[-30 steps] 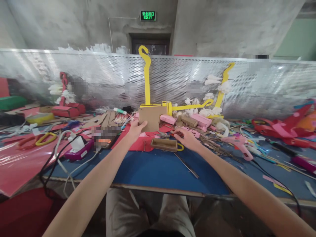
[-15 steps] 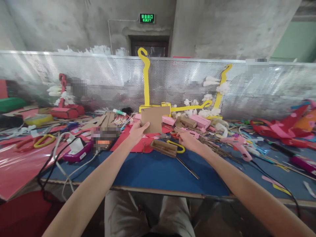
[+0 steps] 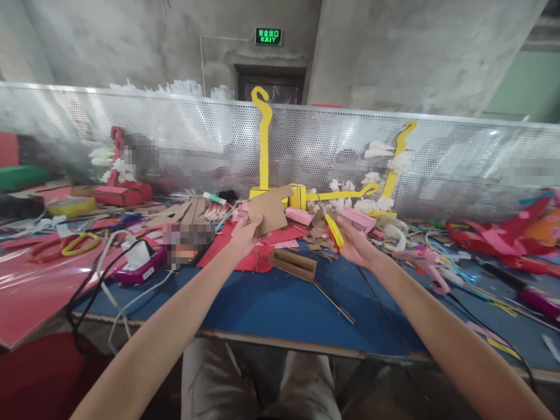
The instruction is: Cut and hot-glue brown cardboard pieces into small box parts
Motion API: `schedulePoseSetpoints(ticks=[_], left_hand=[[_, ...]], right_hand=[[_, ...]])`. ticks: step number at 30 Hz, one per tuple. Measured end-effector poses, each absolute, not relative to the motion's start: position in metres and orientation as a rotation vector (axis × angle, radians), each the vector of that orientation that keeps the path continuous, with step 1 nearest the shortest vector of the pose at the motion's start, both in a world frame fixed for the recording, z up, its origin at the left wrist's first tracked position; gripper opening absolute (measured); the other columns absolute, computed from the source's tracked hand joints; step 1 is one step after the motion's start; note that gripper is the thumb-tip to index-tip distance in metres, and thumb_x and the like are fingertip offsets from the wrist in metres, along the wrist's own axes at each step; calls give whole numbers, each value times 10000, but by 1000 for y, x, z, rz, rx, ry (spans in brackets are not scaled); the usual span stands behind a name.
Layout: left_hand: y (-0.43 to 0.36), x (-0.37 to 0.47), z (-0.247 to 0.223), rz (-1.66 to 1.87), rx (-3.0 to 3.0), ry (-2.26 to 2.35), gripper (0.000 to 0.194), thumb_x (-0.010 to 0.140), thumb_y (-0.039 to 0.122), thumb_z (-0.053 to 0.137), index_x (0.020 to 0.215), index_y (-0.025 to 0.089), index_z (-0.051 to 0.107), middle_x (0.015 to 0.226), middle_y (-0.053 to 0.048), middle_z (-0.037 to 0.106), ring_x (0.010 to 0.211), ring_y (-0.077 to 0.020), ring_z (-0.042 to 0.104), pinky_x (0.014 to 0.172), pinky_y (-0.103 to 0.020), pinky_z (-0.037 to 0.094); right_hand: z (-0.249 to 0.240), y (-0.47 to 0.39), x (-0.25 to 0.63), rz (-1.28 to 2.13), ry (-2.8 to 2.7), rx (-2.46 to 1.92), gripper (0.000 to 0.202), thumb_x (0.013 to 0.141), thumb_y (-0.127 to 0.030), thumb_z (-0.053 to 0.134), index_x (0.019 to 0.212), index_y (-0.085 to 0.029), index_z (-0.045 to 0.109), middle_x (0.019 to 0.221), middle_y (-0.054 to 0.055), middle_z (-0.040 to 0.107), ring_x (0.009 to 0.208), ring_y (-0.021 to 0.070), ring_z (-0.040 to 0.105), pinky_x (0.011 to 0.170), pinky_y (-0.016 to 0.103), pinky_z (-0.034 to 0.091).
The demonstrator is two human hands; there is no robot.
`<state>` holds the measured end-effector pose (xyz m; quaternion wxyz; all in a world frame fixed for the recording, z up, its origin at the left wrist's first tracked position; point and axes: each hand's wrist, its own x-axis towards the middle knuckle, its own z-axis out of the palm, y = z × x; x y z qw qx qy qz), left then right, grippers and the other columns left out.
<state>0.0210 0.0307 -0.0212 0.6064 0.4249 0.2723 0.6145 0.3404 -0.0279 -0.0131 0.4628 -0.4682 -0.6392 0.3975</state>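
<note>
My left hand (image 3: 247, 233) pinches a flat piece of brown cardboard (image 3: 269, 211) by its lower left edge, above red sheets (image 3: 219, 251). To its right, my right hand (image 3: 353, 242) grips yellow-handled scissors (image 3: 333, 230), whose blades point up and away. Between and below the hands, an open brown cardboard box (image 3: 293, 265) lies on the blue table. A metal rod-like tool (image 3: 336, 302) rests beside that box. Behind the cardboard stands a yellow hook-topped piece (image 3: 263, 146).
A purple power strip (image 3: 139, 268) with cables sits on the left, near another pair of scissors (image 3: 81, 244). A pink glue gun (image 3: 426, 268) lies on the right. The perforated metal panel (image 3: 196, 146) runs along the back. Scraps surround pink boxes (image 3: 356, 219).
My right hand has lifted the yellow-handled scissors off the table. The cardboard in my left hand has tilted. The view has shifted slightly.
</note>
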Motion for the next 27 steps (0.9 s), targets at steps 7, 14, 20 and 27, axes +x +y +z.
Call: schedulePoseSetpoints(ticks=[7, 14, 20, 27], left_hand=[[30, 21, -20, 1450, 935, 648, 302, 825, 231, 794, 1084, 218, 639, 1047, -49, 747, 795, -152, 721, 559, -205, 594], [25, 26, -22, 1373, 949, 595, 341, 748, 194, 864, 1041, 183, 689, 1072, -66, 758, 848, -161, 724, 658, -247, 650], [16, 29, -21, 1279, 967, 589, 316, 776, 183, 839, 1065, 168, 712, 1138, -105, 761, 950, -211, 734, 736, -314, 672], [13, 33, -25, 1161, 988, 622, 340, 750, 205, 871, 1058, 174, 730, 1073, -114, 778, 872, -218, 749, 702, -323, 670]], right_hand=[[-17, -41, 314, 1312, -1532, -899, 321, 861, -462, 753, 1047, -221, 653, 891, 18, 627, 647, 103, 487, 518, 219, 384], [-13, -52, 319, 1441, -1631, -855, 336, 842, -397, 779, 1083, -205, 643, 893, 39, 666, 680, 119, 537, 560, 236, 426], [-10, -59, 308, 1414, -1701, -881, 355, 817, -461, 798, 973, -181, 645, 858, 36, 670, 632, 115, 560, 550, 248, 441], [-6, -64, 300, 1364, -1756, -885, 402, 843, -517, 768, 1014, -187, 614, 845, 14, 637, 641, 115, 565, 558, 245, 432]])
